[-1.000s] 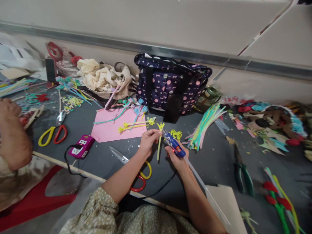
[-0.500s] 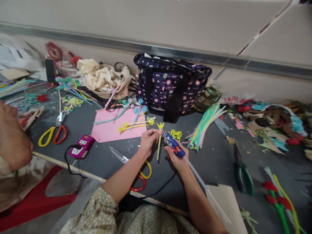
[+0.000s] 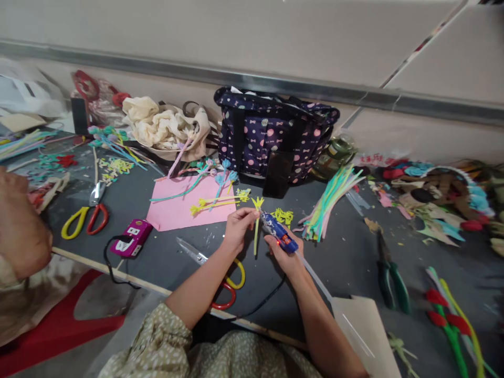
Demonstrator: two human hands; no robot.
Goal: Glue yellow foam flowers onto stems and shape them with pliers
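Observation:
My left hand [image 3: 238, 229] pinches a yellow pipe-cleaner flower [image 3: 256, 231], its petals up and its stem hanging down. Wrapped in my right hand [image 3: 286, 253] is a blue glue gun [image 3: 280, 232] with a small red light lit. Its nozzle meets the flower close to my left fingertips; whether the two touch I cannot tell. A long clear glue stick [image 3: 315, 277] runs out of the gun's back end. Just behind it lies a pile of short yellow pieces [image 3: 283, 216]. More yellow flowers [image 3: 214, 203] rest on a pink sheet [image 3: 169, 217].
Scissors [image 3: 192, 251] lie open by my left forearm. A purple power strip [image 3: 134, 237] and other scissors [image 3: 93, 207] are further left, near a co-worker's arm [image 3: 27, 226]. Pipe cleaners [image 3: 328, 207], pliers [image 3: 388, 273] and cardboard [image 3: 360, 325] sit right. A dotted bag [image 3: 271, 131] stands behind.
Almost nothing differs. Both hands hold the flower and the glue gun in nearly the same place; the view has shifted very slightly.

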